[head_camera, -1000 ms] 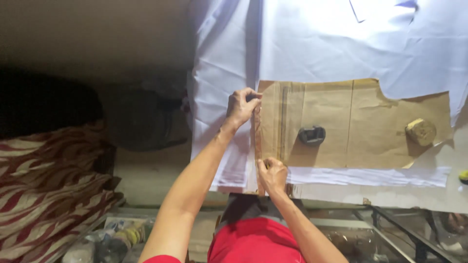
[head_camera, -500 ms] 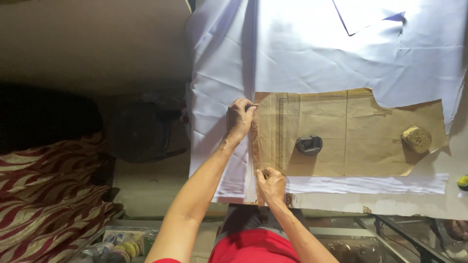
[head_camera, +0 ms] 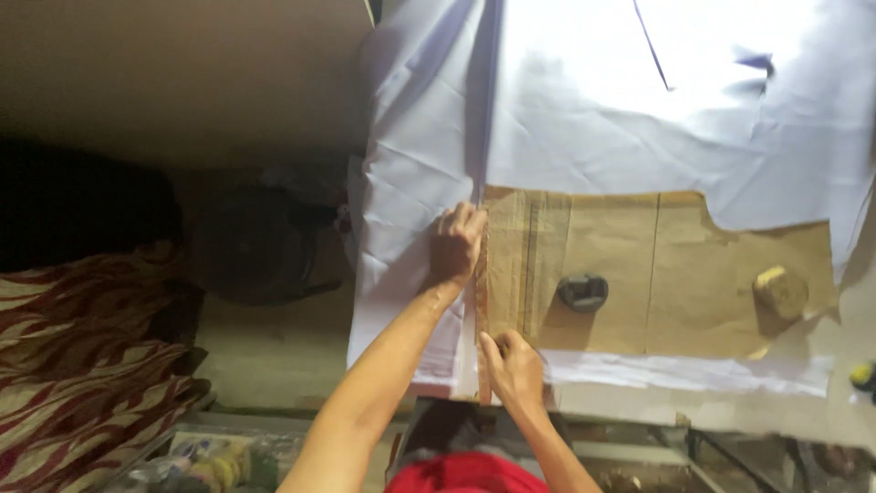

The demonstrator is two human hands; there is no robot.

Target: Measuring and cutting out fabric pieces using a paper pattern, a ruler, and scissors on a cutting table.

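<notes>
A brown paper pattern point(head_camera: 620, 265) lies flat on white fabric point(head_camera: 584, 119) spread over a table. My left hand point(head_camera: 453, 244) rests, fingers curled, on the fabric at the pattern's upper left edge. My right hand point(head_camera: 513, 363) pinches the pattern's lower left corner near the table's front edge. A dark round weight point(head_camera: 582, 292) sits on the middle of the pattern. A tan lump point(head_camera: 778, 290) sits on its right end.
The fabric hangs over the table's left edge point(head_camera: 365, 301). Left of the table are a dark bag point(head_camera: 255, 242) on the floor and a red-and-cream striped cloth point(head_camera: 82, 356). A small yellow-and-dark object point(head_camera: 860, 376) lies at the far right.
My left hand has slid down along the pattern's left edge toward my right hand. The view has shifted, so the table sits lower and further right in the frame.
</notes>
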